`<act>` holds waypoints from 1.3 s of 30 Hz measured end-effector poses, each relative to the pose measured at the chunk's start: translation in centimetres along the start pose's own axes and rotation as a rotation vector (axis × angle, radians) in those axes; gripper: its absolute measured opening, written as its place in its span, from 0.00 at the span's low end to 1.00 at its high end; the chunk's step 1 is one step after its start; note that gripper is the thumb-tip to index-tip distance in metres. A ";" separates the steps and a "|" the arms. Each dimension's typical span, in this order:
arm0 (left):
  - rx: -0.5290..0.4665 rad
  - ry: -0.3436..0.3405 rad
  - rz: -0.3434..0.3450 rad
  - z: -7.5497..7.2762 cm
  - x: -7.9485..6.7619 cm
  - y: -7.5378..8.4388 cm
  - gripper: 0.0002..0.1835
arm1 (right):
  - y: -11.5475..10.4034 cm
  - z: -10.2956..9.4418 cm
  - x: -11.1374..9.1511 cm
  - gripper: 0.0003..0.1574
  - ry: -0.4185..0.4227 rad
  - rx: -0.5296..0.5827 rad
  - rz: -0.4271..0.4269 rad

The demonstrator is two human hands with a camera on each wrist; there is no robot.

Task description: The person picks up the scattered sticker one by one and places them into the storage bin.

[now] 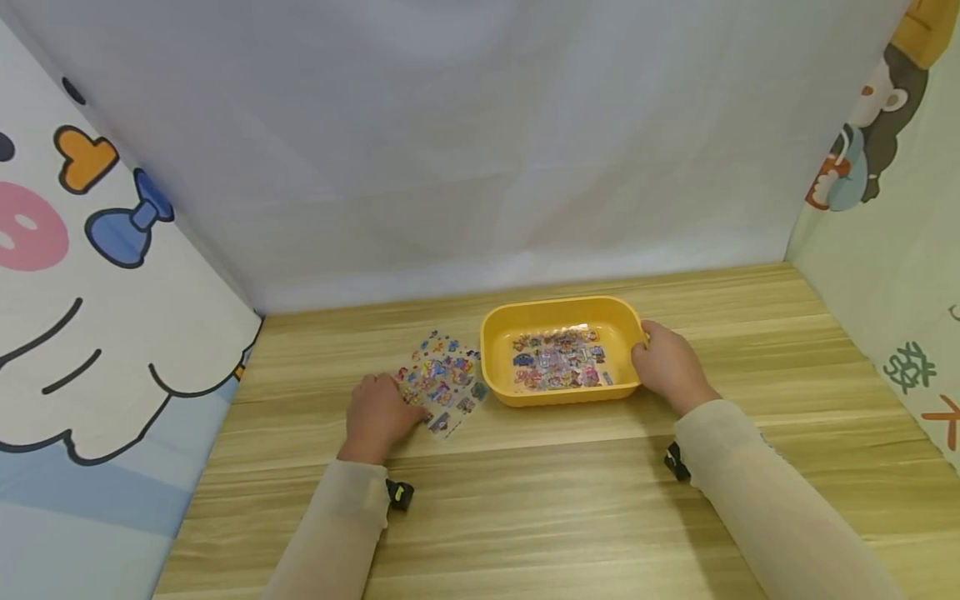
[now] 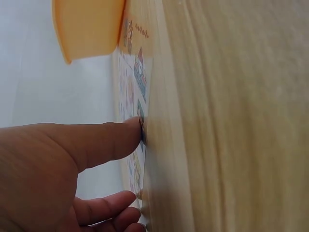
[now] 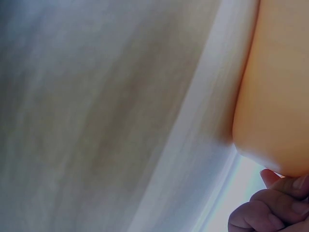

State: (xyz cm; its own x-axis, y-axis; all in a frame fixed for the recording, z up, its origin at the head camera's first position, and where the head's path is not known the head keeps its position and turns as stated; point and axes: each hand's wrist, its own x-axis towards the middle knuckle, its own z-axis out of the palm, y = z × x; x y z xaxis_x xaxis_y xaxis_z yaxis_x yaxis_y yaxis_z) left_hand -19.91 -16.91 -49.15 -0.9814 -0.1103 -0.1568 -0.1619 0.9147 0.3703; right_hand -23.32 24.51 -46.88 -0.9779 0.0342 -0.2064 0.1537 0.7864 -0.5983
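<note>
A clear sticker sheet (image 1: 442, 385) printed with small colourful figures lies flat on the table, left of a yellow plastic tray (image 1: 558, 400). My left hand (image 1: 381, 414) is at the sheet's lower left side. In the left wrist view, the thumb (image 2: 113, 140) touches the sheet near its edge, with the other fingers (image 2: 113, 208) apart from it and also at the sheet. My right hand (image 1: 671, 367) grips the tray's right end, thumb over the rim. More clear sticker sheets (image 1: 558, 358) lie inside the tray. The right wrist view shows curled fingers (image 3: 270, 208) by the tray wall.
The wood-grain table (image 1: 525, 508) meets a pale cloth backdrop (image 1: 480, 167) behind the tray. Cartoon-printed panels stand on the left (image 1: 90, 333) and right (image 1: 885, 275). A black wrist strap (image 1: 400, 494) shows at the left sleeve, another strap (image 1: 677, 461) at the right.
</note>
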 end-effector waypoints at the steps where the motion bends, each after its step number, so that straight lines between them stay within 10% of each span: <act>1: 0.003 -0.003 0.000 0.0 0.0 0.0 0.38 | 0.0 0.0 0.0 0.36 0.000 0.001 0.000; 39: -0.175 -0.069 -0.085 0.2 0.5 -0.3 0.18 | 0.3 0.3 0.2 0.37 0.005 -0.009 -0.002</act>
State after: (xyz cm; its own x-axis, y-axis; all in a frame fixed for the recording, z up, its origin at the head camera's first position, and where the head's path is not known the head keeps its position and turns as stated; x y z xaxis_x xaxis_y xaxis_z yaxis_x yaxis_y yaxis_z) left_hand -20.29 -17.14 -49.52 -0.9552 -0.1519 -0.2540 -0.2651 0.8209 0.5058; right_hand -23.42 24.60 -47.35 -0.9788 0.0358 -0.2016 0.1509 0.7917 -0.5920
